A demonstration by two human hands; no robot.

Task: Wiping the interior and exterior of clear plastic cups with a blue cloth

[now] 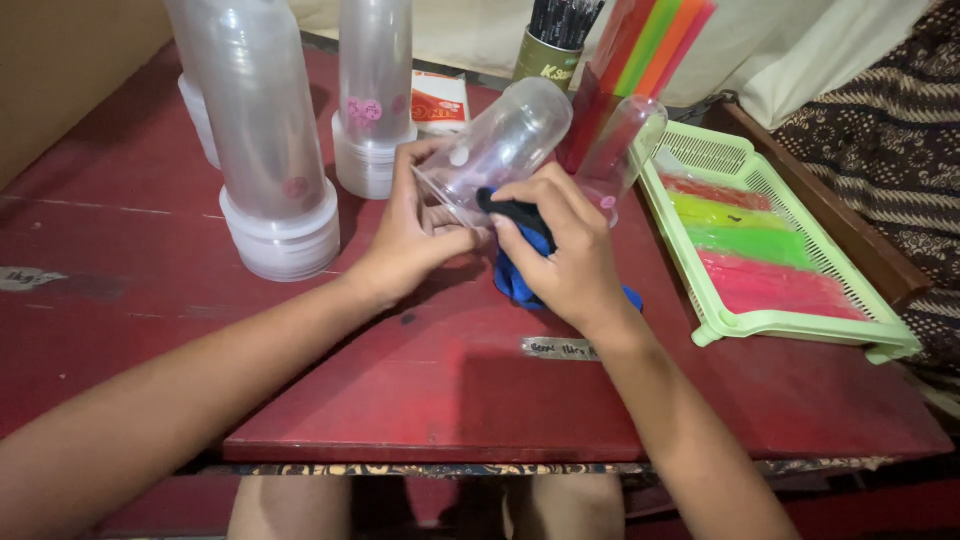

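Centrally – both hands (500,235) grip clear cup (500,145) – table edge (430,450) near.

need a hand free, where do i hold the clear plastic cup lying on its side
Hold the clear plastic cup around its wide rim end, from the left, as the left hand does. Its mouth faces you, and the right hand pushes dark blue cloth there.

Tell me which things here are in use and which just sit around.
In use: left hand holding clear plastic cup; right hand pressing blue cloth at its mouth.

Lying about: cup stacks, green tray, pen holder, coloured sheets.
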